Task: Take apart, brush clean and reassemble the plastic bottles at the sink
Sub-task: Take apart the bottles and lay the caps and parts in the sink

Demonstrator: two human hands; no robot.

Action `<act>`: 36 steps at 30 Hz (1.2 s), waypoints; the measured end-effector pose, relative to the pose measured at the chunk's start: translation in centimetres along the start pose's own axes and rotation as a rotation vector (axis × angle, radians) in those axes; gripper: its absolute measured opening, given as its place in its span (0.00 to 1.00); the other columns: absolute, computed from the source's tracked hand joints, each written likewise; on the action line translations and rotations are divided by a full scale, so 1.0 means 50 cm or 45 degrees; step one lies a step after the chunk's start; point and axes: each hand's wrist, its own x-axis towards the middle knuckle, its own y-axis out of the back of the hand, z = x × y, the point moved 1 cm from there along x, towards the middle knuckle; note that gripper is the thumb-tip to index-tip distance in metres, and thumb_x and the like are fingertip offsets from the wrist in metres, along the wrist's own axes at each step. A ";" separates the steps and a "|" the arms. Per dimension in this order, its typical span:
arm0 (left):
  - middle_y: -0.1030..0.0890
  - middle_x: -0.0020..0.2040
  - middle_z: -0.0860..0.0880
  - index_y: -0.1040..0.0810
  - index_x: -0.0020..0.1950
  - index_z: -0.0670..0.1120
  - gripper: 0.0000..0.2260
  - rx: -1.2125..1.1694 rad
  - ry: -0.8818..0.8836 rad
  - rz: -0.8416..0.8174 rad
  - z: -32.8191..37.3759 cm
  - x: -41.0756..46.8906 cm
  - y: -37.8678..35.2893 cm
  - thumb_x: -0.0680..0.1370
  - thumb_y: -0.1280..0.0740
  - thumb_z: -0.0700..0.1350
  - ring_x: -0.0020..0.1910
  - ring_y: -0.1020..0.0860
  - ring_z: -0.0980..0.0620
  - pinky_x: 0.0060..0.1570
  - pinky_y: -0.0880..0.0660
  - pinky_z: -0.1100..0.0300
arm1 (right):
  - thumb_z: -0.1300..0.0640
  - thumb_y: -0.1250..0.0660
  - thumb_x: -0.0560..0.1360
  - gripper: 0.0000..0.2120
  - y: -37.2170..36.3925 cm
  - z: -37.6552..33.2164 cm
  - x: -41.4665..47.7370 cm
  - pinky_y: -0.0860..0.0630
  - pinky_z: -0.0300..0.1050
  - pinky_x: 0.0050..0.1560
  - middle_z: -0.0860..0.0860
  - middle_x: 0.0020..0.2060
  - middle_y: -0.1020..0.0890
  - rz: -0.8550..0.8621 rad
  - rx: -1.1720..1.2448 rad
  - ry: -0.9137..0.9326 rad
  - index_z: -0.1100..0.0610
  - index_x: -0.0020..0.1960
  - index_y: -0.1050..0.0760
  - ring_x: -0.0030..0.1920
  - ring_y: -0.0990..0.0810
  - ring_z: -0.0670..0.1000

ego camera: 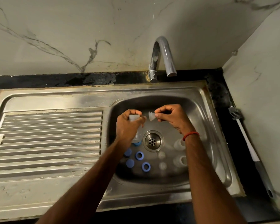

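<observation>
Because the bottle [138, 136] appears to be thin clear plastic, expect it to be light, slightly yielding under a squeeze, and slippery when wet. Grip it round the shoulder and neck, where the wall is probably stiffest. The left hand [128, 125] wraps the upper body in this way and holds the bottle tilted above the sink [205, 120], open neck away from the person, blue base nearest.

The right hand [170, 117] pinches a small translucent teat [151, 116] between thumb and fingertips, just beside the neck and apart from it. The teat looks soft, so hold it by the rim.

Blue rings [146, 167] and blue caps [130, 163] lie on the basin floor. The brush [244, 135] lies on the surface to the right.
</observation>
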 end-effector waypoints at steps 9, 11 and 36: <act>0.16 0.49 0.40 0.19 0.52 0.38 0.07 -0.176 0.009 -0.056 -0.010 0.011 0.010 0.76 0.26 0.39 0.45 0.16 0.48 0.42 0.18 0.56 | 0.67 0.29 0.72 0.07 0.049 0.189 0.025 0.26 0.38 0.49 0.54 0.46 0.14 0.047 -0.804 -0.263 0.61 0.47 0.15 0.48 0.16 0.51; 0.16 0.49 0.40 0.19 0.51 0.39 0.06 -0.190 0.012 -0.064 -0.011 0.009 0.009 0.76 0.27 0.39 0.45 0.16 0.48 0.41 0.19 0.58 | 0.67 0.29 0.71 0.07 0.046 0.224 0.026 0.24 0.39 0.49 0.55 0.45 0.13 0.004 -0.870 -0.296 0.60 0.46 0.14 0.48 0.16 0.53; 0.17 0.47 0.44 0.20 0.54 0.40 0.09 -0.310 0.007 -0.142 -0.029 0.004 -0.013 0.76 0.32 0.40 0.45 0.18 0.49 0.47 0.18 0.53 | 0.59 0.23 0.69 0.22 0.034 0.232 0.025 0.21 0.49 0.55 0.51 0.51 0.16 -0.148 -1.114 -0.235 0.50 0.62 0.22 0.53 0.18 0.53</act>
